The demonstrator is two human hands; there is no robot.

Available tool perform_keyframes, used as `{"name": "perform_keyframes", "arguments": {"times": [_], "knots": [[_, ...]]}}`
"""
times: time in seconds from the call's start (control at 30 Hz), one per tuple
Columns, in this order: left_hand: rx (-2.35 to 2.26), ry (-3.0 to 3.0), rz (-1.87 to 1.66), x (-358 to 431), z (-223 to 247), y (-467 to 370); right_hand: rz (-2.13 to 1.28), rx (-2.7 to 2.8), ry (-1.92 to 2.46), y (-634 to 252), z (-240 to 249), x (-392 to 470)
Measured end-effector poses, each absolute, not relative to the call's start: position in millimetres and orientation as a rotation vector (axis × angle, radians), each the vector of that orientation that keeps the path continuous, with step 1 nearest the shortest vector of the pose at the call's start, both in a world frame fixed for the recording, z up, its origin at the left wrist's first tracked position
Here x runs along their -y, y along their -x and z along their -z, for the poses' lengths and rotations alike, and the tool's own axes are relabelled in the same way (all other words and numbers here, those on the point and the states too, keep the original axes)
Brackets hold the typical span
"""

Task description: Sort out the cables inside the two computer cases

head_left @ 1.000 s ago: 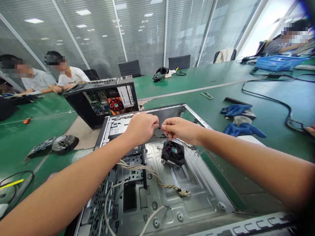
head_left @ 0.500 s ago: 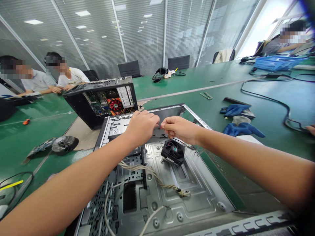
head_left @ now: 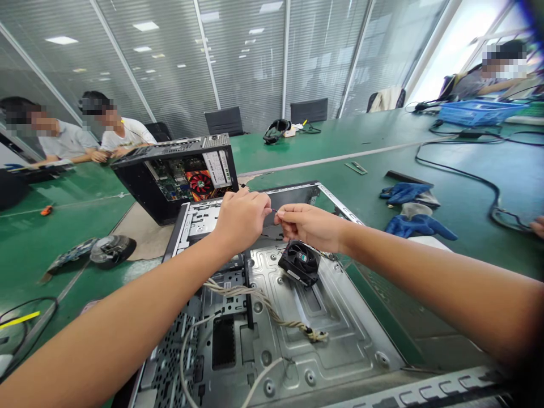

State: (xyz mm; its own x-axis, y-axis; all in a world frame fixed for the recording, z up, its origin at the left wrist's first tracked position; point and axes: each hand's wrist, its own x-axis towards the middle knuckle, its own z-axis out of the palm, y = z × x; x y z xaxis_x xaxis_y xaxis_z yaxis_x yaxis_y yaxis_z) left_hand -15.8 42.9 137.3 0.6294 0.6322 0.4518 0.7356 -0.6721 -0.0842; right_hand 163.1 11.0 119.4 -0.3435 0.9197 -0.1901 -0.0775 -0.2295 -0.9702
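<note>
Above the far part of an open metal computer case [head_left: 331,340], my left hand [head_left: 243,218] is closed on a thin dark cable [head_left: 274,211]. My right hand [head_left: 306,225] pinches the same cable a short way to the right, so a small length shows between the fingertips. Below my right hand, a black cooling fan [head_left: 300,262] lies on the case floor. A twisted bundle of beige wires [head_left: 272,309] runs across the case, and a pale grey cable [head_left: 186,345] curves at its near left.
Behind to the left stands a black computer tower [head_left: 170,175]. Blue-grey gloves [head_left: 414,212] lie at the right, near a black cable [head_left: 480,175] and a blue basket [head_left: 478,113]. Loose parts [head_left: 113,249] rest at the left. Several people sit around the green table [head_left: 297,150].
My left hand has moved slightly left, away from my right hand, and more of the thin cable shows between them. The fan and case look the same.
</note>
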Motion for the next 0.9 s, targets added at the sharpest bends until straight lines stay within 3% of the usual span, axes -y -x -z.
{"name": "perform_keyframes", "arguments": {"times": [0.37, 0.9], "knots": [[0.901, 2.675, 0.504, -49.1, -136.1, 18.0, -1.561, 1.251, 1.207, -163.8, -119.5, -13.4], [1.037, 2.760, 0.511, -48.8, -135.8, 13.3, -1.415, 1.347, 1.279, -164.6, -116.3, -13.4]]}}
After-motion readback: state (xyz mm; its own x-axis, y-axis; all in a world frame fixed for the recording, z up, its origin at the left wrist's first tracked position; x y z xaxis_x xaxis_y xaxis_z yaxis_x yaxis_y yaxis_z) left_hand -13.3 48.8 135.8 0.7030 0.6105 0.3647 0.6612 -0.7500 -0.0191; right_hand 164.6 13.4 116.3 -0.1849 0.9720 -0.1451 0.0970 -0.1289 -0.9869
